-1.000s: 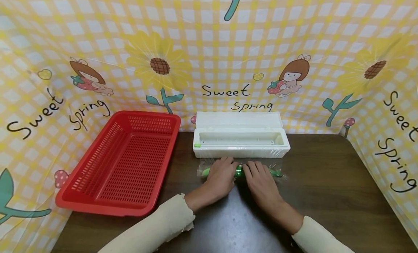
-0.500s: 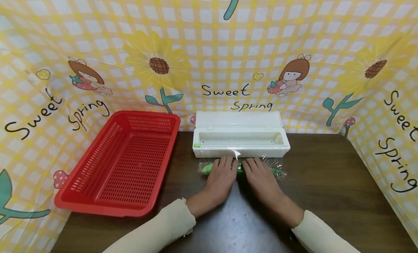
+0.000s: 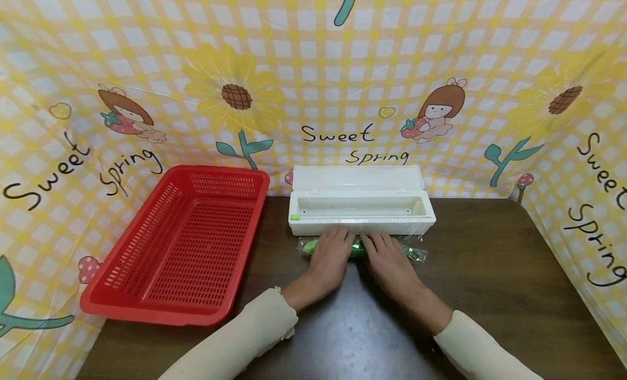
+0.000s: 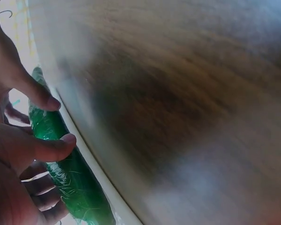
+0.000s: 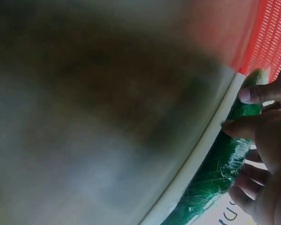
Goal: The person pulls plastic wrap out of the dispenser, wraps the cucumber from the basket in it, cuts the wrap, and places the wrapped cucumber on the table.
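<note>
A green cucumber (image 3: 358, 249) wrapped in clear cling film (image 3: 418, 254) lies crosswise just in front of a white cling film dispenser (image 3: 362, 227). My left hand (image 3: 331, 260) holds its left part, and my right hand (image 3: 393, 267) grips it right of the middle. Both wrist views show thumbs on the near side of the cucumber (image 4: 79, 185) and fingers curled round the far side. The film clings tight and wrinkled to the skin. Between the hands a short stretch of cucumber shows; the rest of its middle is hidden under them.
The dispenser's lid (image 3: 357, 178) stands raised at the back, against the checked cloth (image 3: 333, 69). A green slider (image 3: 295, 217) sits at the dispenser's front left. To the left stands a red plastic basket (image 3: 230, 293) on the dark wooden table (image 3: 490, 293).
Both hands have moved slightly forward with the cucumber, closer to the dispenser. The stretch of film between cucumber and dispenser has become shorter. The basket and dispenser have stayed put.
</note>
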Tool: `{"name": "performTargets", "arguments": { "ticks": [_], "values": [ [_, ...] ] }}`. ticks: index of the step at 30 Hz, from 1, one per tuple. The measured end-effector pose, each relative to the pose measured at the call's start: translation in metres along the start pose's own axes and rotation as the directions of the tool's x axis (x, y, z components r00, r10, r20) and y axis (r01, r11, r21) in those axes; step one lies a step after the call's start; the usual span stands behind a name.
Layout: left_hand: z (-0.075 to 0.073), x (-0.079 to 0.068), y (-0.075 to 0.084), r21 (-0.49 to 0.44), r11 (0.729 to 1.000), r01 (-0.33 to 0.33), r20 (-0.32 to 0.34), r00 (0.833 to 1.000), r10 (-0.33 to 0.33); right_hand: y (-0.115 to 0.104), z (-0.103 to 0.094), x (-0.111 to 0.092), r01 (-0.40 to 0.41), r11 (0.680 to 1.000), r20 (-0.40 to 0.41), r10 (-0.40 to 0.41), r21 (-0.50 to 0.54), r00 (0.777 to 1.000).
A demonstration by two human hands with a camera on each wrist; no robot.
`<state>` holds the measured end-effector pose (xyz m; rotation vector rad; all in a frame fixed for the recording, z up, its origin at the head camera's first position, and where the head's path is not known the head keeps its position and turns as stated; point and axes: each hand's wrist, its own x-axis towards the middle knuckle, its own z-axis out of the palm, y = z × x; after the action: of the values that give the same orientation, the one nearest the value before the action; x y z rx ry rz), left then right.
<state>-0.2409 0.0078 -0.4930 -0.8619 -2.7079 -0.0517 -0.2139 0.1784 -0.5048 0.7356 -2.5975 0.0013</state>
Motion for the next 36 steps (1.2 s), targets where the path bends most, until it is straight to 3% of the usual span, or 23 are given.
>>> {"name": "performTargets", "arguments": {
  "ticks": [9, 18, 29, 36],
  "values": [
    [0.007, 0.002, -0.005, -0.038, 0.999, -0.001, -0.036, 0.999, -0.001, 0.004, 0.003, 0.0, -0.08, 0.994, 0.038, 0.078, 0.077, 0.996],
    [0.017, 0.002, -0.005, -0.013, 1.0, -0.006, -0.07, 0.998, 0.005, 0.008, 0.005, 0.003, -0.037, 0.999, 0.03, 0.037, 0.008, 0.999],
    [0.017, -0.002, -0.005, -0.044, 0.999, -0.002, -0.102, 0.995, -0.002, 0.007, 0.007, 0.005, -0.05, 0.999, 0.081, 0.049, -0.002, 0.996],
    [0.018, -0.003, -0.006, -0.065, 0.998, 0.021, -0.097, 0.995, -0.027, 0.006, 0.006, 0.006, -0.053, 0.998, 0.071, 0.052, 0.015, 0.996]
  ]
}}
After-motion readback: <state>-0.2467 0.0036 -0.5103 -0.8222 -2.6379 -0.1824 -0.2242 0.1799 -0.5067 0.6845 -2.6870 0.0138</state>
